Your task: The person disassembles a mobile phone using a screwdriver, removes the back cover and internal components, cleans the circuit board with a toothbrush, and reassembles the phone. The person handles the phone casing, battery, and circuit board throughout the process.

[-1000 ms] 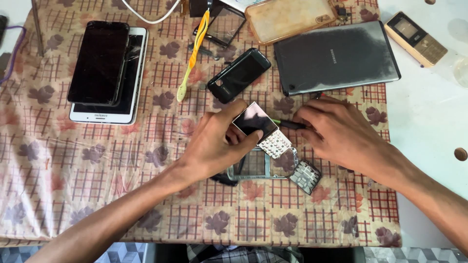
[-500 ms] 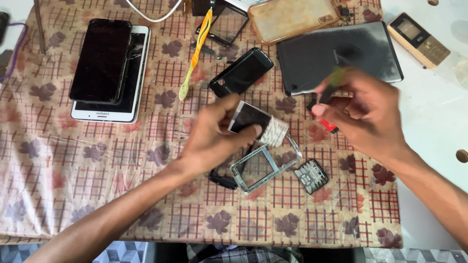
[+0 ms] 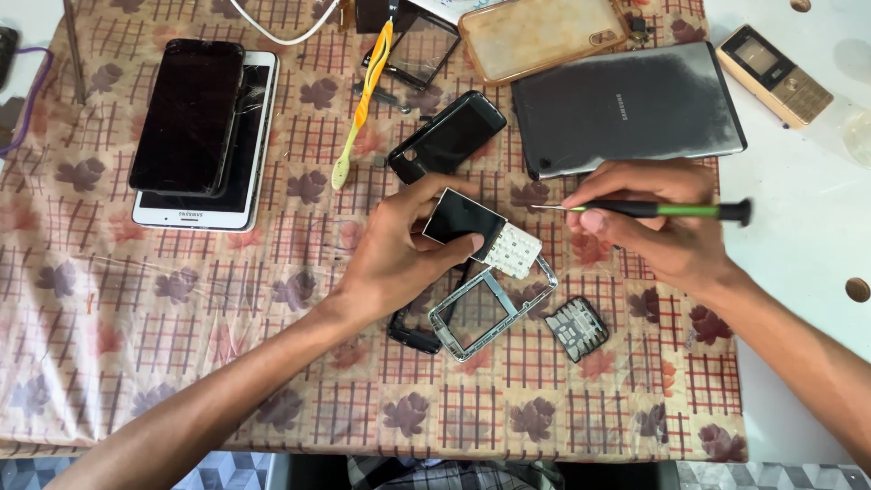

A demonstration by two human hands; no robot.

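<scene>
On the patterned tablecloth (image 3: 136, 299) lie a grey tablet (image 3: 635, 109), two stacked smartphones (image 3: 195, 127), a silver phone frame (image 3: 494, 308) and a dark keypad piece (image 3: 578, 328). The left hand (image 3: 399, 249) holds the small phone board (image 3: 481, 234) just above the frame, fingers clamped on its edges. It looks light, thin and fragile, so gripping by the edges seems safest. The right hand (image 3: 667, 222), fingers closed around a green screwdriver (image 3: 653, 210), points its tip toward the board
</scene>
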